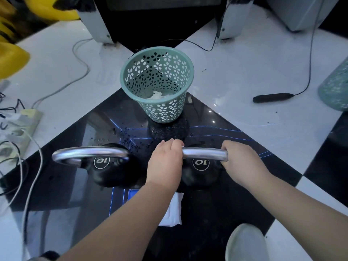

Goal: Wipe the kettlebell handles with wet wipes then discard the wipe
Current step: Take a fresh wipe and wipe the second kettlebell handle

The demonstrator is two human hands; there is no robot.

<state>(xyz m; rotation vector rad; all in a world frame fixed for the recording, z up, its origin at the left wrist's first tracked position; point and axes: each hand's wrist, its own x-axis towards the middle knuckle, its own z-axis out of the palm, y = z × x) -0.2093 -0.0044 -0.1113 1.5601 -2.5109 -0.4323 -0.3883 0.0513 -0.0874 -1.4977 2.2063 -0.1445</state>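
Two black kettlebells marked "10" stand side by side on the dark floor tile. The left kettlebell point(111, 166) has a bare steel handle point(90, 153). On the right kettlebell point(201, 166), my left hand point(164, 162) is closed around the left end of its steel handle point(205, 153), with a white wet wipe point(182, 146) peeking out at the fingers. My right hand point(241, 161) grips the handle's right end. A teal perforated bin point(157, 81) stands just beyond, with crumpled white wipes inside. The wet wipe pack point(174, 210) lies under my left forearm.
A power strip point(22, 127) and loose cables lie at the left. A black cable with a rod-shaped end point(273, 97) lies at the right, near a second teal basket point(335, 85). Machine legs point(99, 21) stand at the back. A white rounded object point(246, 243) sits at the bottom right.
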